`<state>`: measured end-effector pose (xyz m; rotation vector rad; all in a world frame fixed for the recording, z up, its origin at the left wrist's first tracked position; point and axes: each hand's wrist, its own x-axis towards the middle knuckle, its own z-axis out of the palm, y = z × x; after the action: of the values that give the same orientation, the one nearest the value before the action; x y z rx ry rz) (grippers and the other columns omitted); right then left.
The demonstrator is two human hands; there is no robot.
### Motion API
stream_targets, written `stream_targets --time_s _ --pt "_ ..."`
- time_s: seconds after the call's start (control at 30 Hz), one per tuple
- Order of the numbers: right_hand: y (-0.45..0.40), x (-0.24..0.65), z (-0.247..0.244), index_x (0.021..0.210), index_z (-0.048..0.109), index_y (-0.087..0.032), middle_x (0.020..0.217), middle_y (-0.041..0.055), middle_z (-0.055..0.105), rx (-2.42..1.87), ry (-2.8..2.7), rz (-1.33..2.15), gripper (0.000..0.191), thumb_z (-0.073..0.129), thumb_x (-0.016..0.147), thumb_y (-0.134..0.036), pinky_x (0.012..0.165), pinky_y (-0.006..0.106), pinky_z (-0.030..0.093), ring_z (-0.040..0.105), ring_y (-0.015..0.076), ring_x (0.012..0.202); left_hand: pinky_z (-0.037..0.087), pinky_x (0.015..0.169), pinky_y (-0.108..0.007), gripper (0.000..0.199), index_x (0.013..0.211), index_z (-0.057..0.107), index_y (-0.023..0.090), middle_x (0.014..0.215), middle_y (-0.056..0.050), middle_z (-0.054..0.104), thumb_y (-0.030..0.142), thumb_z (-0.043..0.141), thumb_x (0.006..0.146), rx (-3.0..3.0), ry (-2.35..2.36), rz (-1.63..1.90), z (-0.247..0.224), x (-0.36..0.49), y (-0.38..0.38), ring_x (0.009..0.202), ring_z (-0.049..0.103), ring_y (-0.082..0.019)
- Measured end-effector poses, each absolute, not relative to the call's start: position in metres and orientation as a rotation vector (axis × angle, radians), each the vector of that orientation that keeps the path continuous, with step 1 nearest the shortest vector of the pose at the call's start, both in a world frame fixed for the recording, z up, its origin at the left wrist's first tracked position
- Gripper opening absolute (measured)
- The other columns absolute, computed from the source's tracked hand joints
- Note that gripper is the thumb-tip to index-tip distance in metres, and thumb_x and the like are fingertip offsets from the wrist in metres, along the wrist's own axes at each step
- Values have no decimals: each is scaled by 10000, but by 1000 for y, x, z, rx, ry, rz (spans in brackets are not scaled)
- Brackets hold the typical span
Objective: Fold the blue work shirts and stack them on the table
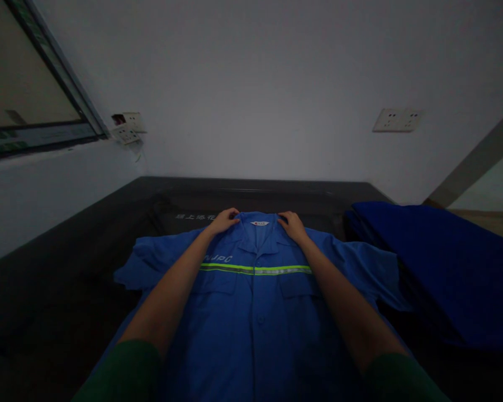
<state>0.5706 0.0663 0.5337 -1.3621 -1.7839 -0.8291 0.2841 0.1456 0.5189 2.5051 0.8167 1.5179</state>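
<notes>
A blue short-sleeved work shirt (pixel 243 312) lies front up and spread out, its collar at the far end. A yellow-green and silver reflective stripe crosses its chest, with pale lettering above it on the left side. At the collar's left edge, my left hand (pixel 223 221) has its fingers curled on the fabric. My right hand (pixel 292 226) holds the collar's right edge in the same way, thumb inward. Between the hands shows a white neck label (pixel 260 223). Both forearms reach over the shirt and hide parts of its chest and sides.
Under the shirt is a dark surface with a raised black rim (pixel 251 186) against the wall. A folded deep-blue cloth (pixel 448 262) lies to the right. Wall sockets (pixel 397 120) sit at the right, and a loose socket (pixel 126 133) hangs near the window at left.
</notes>
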Motion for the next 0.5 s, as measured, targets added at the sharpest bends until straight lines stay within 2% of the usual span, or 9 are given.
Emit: stream_targets --time_s 0.1,0.23,0.3,0.4,0.5 --pt "68 573 535 1147 652 -174 1177 99 637 -1360 -1796 -817 284 523 907 -258 987 332 398 543 209 1118 512 840 -286 312 1059 638 109 1057 -82 699 274 605 797 2428 767 1562 520 286 147 952 654 -188" --pt "70 575 536 1119 667 -184 1156 99 647 -1365 -1814 -801 267 527 908 -271 980 342 396 549 213 1110 521 746 -291 297 959 681 118 907 -49 716 354 565 822 2387 826 1552 523 289 153 844 658 -205" --pt "70 575 536 1118 666 -180 1149 99 650 -1360 -1826 -797 266 533 906 -269 974 340 397 551 212 1101 511 766 -301 277 910 685 128 879 -45 710 361 573 810 2394 896 1569 524 294 156 857 645 -215" --pt "68 574 536 1116 668 -170 1136 96 649 -1347 -1822 -811 264 541 903 -259 973 331 395 549 214 1083 474 854 -316 239 899 674 151 944 -61 702 350 583 804 2409 998 1610 524 301 158 935 621 -230" --pt "66 572 534 1120 670 -168 1129 98 642 -1356 -1802 -839 272 536 907 -272 965 330 399 538 224 1072 464 846 -322 318 859 673 149 927 -88 702 403 482 876 2420 1078 1600 527 301 158 917 628 -242"
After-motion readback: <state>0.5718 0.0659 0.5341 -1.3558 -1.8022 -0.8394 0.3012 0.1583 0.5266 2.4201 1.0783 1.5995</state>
